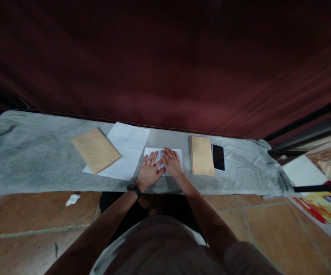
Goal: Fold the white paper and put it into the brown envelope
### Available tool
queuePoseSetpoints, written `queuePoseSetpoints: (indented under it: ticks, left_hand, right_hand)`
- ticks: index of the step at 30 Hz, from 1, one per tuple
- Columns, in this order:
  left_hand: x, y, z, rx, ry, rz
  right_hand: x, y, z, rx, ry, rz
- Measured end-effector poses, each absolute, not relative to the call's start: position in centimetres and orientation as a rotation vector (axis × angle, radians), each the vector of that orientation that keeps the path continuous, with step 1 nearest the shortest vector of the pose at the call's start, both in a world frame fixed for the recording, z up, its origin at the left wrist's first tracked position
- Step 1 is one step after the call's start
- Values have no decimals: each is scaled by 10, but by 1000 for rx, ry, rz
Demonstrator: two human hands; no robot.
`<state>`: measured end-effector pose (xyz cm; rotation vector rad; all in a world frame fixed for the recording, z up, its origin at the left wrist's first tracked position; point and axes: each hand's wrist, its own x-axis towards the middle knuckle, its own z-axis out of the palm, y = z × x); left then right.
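A white sheet of paper (178, 153), seemingly folded, lies on the grey cloth in front of me. My left hand (149, 172) rests flat on its left part, fingers spread. On its right part my right hand (172, 162) lies flat with fingers stretched out, close beside the left. The hands cover much of the paper. Left of them are larger white sheets (125, 152) with fold creases, and a brown envelope (96, 151) lies partly over these. To the right sits a small stack of brown envelopes (202, 156).
A dark-screened phone (218, 157) lies just right of the stack. Grey cloth (39, 152) covers the long narrow surface. A dark red curtain (165, 76) hangs behind it. A white scrap (73, 199) is on the tiled floor, and a colourful printed package (325, 210) stands at right.
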<state>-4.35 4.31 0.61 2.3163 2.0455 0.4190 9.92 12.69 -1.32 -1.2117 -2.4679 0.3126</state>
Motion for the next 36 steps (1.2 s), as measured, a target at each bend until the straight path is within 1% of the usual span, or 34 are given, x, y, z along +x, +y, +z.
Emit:
queuePoseSetpoints:
  ticks: [8,17,23,28,36]
  left_hand:
    - [-44,39,8,2379,1957,477]
    - [-44,38,6,2439,1858,470]
    - [-45,40,5,2437,1847,405]
    - [-43,42,1,2421,1870,368]
    - [-38,47,-6,2252,2112,357]
  right_hand:
    - [97,153,-5,-1268,-2423,312]
    - [95,155,3,-1340,-2432,281]
    - [100,119,-6,-1288,-2341,326]
    - [113,77,-15,-1349,-2398,242]
    - [129,69,-18,-1527,-2275,97]
